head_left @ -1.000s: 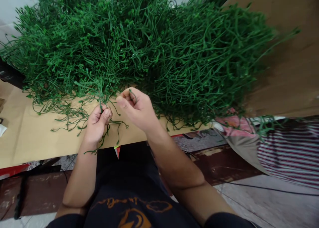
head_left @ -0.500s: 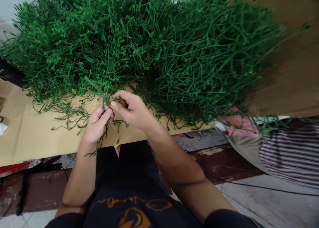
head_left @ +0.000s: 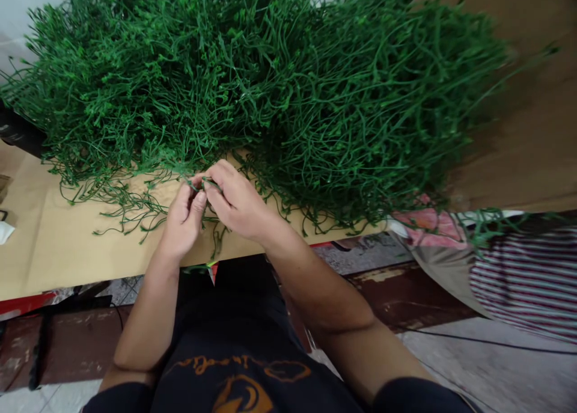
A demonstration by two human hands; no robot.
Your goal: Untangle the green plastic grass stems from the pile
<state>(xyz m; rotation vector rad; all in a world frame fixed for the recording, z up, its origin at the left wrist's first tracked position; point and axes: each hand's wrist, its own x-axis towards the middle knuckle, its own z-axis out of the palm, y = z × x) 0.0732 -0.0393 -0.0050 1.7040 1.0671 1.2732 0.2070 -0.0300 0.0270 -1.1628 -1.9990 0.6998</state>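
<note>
My left hand (head_left: 186, 213) is closed on thin green stems, thumb up, over the front part of the brown table (head_left: 90, 244). Right beside it, my right hand (head_left: 232, 196) pinches a green stem (head_left: 213, 182) between thumb and fingers. The fingertips of both hands meet or nearly meet, and part of the stems between them is hidden. Some stem ends hang below the hands near the table edge. Behind them rises a large heap of green plastic-looking stems (head_left: 189, 76) with small branched tips.
A second part of the heap (head_left: 374, 112) spreads right, against a brown cardboard surface (head_left: 532, 142). Loose stems (head_left: 130, 205) lie left of my hands. A black object (head_left: 20, 130) is at the far left. Striped cloth (head_left: 523, 281) and pink cloth (head_left: 435, 223) are at the right.
My left hand has moved slightly right and turned, closer to my right hand. The upright stems above it have tilted left and lower. My right hand has shifted a little.
</note>
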